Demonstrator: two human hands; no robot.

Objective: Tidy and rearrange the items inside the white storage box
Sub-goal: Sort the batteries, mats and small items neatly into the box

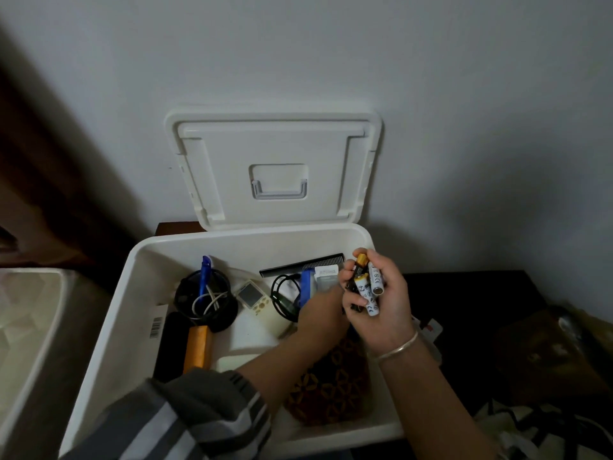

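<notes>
The striped sleeve leads to the left hand, which sits low in the box. Its fingers are hidden, so I cannot tell its grip. Just to its right and higher, the right hand clutches several batteries, their long axes pointing toward the box's far right corner.

Printed in black on the lower white battery, among the batteries gripped in the right hand: "CE". On the upper white battery, small circled symbols, too small to read. Stuck to the left inner wall of the white storage box: a label with a barcode, digits illegible. On the white packet by the comb, grey print, blurred past reading.
</notes>
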